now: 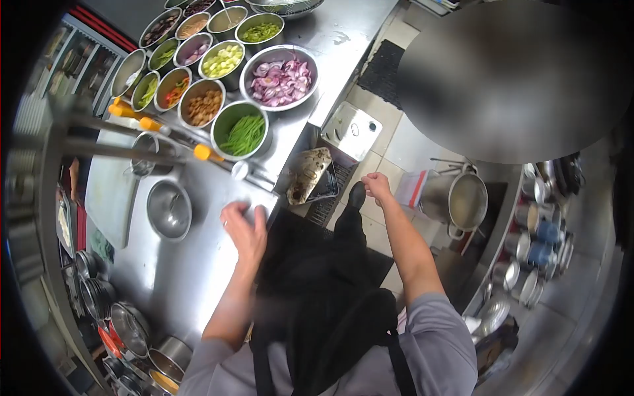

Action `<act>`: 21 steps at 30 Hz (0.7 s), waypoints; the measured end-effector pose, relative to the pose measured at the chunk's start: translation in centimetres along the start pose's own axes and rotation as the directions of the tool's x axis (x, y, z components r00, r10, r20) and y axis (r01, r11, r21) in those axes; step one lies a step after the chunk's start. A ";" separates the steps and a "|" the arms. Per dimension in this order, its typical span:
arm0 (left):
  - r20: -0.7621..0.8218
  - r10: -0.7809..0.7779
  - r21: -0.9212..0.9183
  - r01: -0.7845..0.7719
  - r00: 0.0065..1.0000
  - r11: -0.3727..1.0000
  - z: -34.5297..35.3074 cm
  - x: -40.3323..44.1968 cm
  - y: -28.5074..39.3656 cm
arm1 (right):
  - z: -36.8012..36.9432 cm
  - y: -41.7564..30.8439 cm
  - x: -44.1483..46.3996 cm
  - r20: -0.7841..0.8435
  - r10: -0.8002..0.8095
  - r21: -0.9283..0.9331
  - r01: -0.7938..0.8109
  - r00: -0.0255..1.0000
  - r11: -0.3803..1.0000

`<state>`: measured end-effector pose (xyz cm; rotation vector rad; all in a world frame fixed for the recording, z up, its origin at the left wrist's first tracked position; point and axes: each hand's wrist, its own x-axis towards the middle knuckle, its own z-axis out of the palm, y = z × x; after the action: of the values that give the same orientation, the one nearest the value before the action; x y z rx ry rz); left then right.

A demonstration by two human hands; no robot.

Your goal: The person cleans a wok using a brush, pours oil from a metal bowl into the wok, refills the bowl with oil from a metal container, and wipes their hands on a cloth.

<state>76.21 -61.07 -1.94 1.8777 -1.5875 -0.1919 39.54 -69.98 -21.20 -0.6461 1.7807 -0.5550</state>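
Observation:
My left hand (244,231) is over the steel counter (218,191) near its edge, fingers spread and nothing in them. The nearest things to it are an empty steel bowl (169,210) to its left and a container of cut green beans or similar green pieces (243,135) above. My right hand (376,188) hangs over the floor at my right, its fingers loosely curled together, with nothing visible in them. A large steel bowl of cut red onions (281,80) stands farther up the counter.
Several steel containers of chopped ingredients, such as a yellow-green one (222,61), line the counter. A cutting board (109,191) lies at left. A large pot (466,201) stands at right. A white lid (352,131) and a stained tray (309,175) are low beside the counter. A blurred, large round shape (515,79) fills the upper right.

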 end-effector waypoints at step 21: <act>-0.098 -0.430 0.310 0.438 0.898 0.844 4.1 -2.1 0.1 | 8.6 -1.4 38.1 -0.029 -0.241 -0.723 0.146 0.970 0.675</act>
<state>73.51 -60.70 -5.64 2.4780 -1.2047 -0.1027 38.76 -96.98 -49.49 -1.3873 2.0521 0.0091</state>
